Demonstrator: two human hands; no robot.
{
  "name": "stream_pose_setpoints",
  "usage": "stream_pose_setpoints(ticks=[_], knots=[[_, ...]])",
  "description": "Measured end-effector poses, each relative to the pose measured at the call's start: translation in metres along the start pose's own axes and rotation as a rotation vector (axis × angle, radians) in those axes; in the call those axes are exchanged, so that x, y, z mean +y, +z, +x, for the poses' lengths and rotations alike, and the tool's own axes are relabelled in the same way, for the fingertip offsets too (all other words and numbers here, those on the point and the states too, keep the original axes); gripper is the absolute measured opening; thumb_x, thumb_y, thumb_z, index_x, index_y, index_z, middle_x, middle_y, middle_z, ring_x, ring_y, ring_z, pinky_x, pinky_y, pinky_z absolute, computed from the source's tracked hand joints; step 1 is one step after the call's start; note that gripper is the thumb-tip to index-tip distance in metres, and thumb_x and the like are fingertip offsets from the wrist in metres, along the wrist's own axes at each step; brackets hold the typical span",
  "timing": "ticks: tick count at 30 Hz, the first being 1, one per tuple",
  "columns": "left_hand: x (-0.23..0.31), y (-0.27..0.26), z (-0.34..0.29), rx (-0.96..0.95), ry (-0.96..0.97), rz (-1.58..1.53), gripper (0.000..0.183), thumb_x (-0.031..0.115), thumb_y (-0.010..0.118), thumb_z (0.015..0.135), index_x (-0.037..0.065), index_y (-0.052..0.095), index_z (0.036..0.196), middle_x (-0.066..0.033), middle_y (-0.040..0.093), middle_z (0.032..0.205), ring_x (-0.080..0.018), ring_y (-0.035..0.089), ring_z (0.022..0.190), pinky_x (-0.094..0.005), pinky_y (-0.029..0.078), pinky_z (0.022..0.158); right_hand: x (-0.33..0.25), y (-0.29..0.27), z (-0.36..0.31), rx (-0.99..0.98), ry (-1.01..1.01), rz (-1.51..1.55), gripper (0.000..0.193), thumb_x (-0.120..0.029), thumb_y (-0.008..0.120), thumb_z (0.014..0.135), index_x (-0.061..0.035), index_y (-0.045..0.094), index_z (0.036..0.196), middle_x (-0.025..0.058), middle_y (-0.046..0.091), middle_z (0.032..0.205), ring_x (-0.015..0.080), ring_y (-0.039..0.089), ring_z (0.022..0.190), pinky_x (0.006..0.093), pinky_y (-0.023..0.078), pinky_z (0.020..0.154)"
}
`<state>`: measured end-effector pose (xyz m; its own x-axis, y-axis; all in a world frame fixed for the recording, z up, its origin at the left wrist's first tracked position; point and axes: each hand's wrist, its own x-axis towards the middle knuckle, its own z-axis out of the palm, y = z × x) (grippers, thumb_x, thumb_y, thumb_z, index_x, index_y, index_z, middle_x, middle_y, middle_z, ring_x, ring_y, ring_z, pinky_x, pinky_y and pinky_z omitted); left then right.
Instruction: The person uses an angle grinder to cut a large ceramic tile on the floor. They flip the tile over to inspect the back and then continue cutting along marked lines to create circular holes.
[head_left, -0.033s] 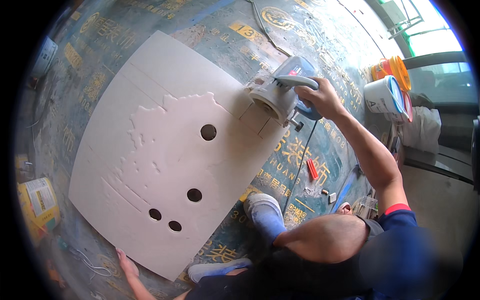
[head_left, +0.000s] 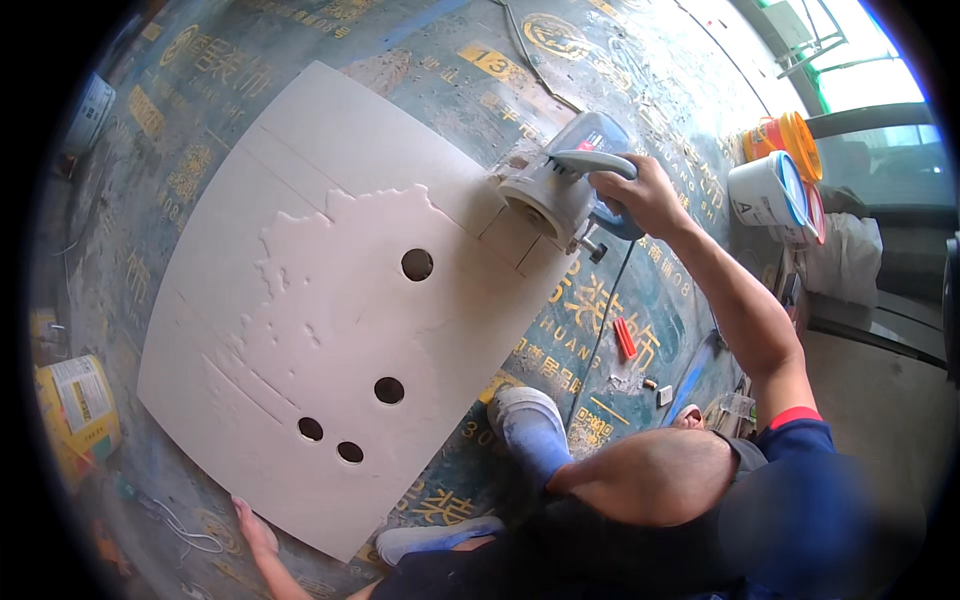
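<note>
Pale, stone-like slab (head_left: pixel 345 320) fills the middle of the scene, a wet-looking patch (head_left: pixel 345 235) spread across its centre. The saw (head_left: pixel 555 175) sits over its far right part, and the right hand (head_left: pixel 648 198) is wrapped around the saw's handle. The left hand (head_left: pixel 254 527) is at the slab's near left edge, fingers together against it; whether they grip or only press, I cannot tell. The work looks part done: four round holes (head_left: pixel 417 265) go through the slab, one farther off and three nearer, while two short lines (head_left: pixel 530 254) beside the saw bound a piece that looks not yet cut free. Whether the blade is turning does not show. Beneath, a dark green floor sheet (head_left: pixel 645 95) with yellow print is streaked with dust. Far right is a bright window (head_left: pixel 880 75); a yellow tub (head_left: pixel 80 405) stands at left. On the right are a pale sack (head_left: pixel 845 255), a white bucket (head_left: pixel 765 195) and an orange bucket (head_left: pixel 797 140), and a small red piece (head_left: pixel 624 338) lies between slab and forearm
</note>
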<state>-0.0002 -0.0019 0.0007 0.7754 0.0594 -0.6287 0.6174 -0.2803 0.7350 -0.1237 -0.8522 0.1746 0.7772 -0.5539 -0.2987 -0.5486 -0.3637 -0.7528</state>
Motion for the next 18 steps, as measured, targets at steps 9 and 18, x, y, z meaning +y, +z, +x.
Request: stream_pose_setpoints(ticks=[9,18], knots=[[0.0031,0.0097,-0.0011,-0.011,0.002,-0.020,0.089,0.067,0.040,0.097,0.001,0.021,0.155,-0.0121,0.026,0.160,-0.0268,0.027,0.146,-0.0401,0.020,0.120,0.0022,-0.0012,0.0039,0.011,-0.011,0.029,0.029,-0.027,0.067,0.086,0.0012,0.068,0.088,-0.0007,0.058,0.063,0.0064,0.052,0.055,0.0255,0.042,0.053],[0.0070,0.0067,-0.0050,0.005,-0.012,-0.009,0.092,0.068,0.039,0.096,-0.001,0.020,0.154,-0.0133,0.025,0.161,-0.0267,0.026,0.146,-0.0396,0.019,0.120,0.0013,-0.0004,0.0042,-0.010,-0.009,0.015,0.028,-0.027,0.067,0.085,0.0002,0.068,0.087,-0.0007,0.057,0.063,0.0062,0.051,0.055,0.0257,0.042,0.053]])
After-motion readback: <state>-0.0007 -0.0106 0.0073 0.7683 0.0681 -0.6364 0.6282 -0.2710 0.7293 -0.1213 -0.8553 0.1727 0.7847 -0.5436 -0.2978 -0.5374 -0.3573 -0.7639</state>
